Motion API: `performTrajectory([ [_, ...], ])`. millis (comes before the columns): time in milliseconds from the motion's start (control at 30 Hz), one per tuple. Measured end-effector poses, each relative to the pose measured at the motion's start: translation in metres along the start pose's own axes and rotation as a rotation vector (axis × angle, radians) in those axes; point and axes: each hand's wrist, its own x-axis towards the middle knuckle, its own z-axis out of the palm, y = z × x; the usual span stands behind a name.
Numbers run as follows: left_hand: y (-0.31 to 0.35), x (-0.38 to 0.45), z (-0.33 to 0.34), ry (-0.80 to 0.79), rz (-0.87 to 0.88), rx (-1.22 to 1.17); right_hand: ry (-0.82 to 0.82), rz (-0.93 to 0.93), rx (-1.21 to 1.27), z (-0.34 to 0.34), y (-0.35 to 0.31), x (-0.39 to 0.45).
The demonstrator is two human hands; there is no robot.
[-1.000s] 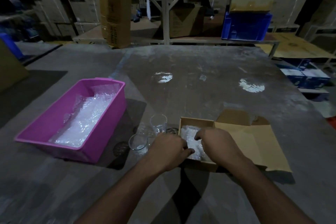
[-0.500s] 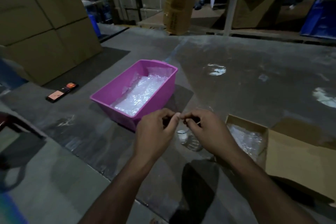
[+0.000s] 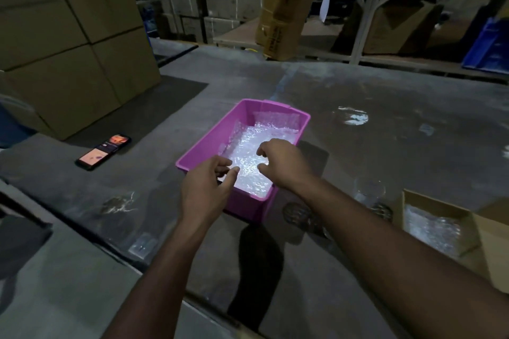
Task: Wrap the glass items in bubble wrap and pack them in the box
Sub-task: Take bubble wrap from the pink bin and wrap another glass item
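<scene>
A pink plastic bin (image 3: 203,146) sits on the grey table with sheets of bubble wrap (image 3: 256,154) inside it. My left hand (image 3: 205,190) hovers over the bin's near corner, fingers curled and apart, holding nothing. My right hand (image 3: 281,162) reaches over the bubble wrap with fingers spread, also with nothing in it. A clear glass (image 3: 369,192) stands on the table right of the bin, faint in the dim light. At the right edge an open cardboard box (image 3: 438,209) holds a bubble-wrapped item (image 3: 432,228).
A phone (image 3: 103,151) with a lit screen lies on the table to the left. Large cardboard cartons (image 3: 68,36) stack at the far left. A tall carton (image 3: 286,3) and wooden shelving stand behind the table. A blue crate (image 3: 490,47) is at the far right.
Both hands left the cardboard box, came together over the glasses, then moved left over the pink bin. The view swung left, so the box now sits at the right edge.
</scene>
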Motion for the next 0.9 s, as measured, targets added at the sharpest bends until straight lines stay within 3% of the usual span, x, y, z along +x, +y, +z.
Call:
performTrajectory([
  [200,-0.023,0.028,-0.008,-0.078,0.112,0.066,-0.237,0.131,-0.382,0.029,-0.012,0.028],
  [467,-0.044,0.039,-0.002,-0.145,0.198,0.116,-0.216,0.112,-0.514,0.037,-0.017,0.04],
  [700,-0.05,0.049,-0.001,-0.175,0.208,0.08,0.014,0.152,-0.346,0.037,-0.004,0.042],
  [900,-0.04,0.063,-0.001,-0.206,0.058,0.06,0.294,0.201,-0.053,0.014,-0.01,0.026],
])
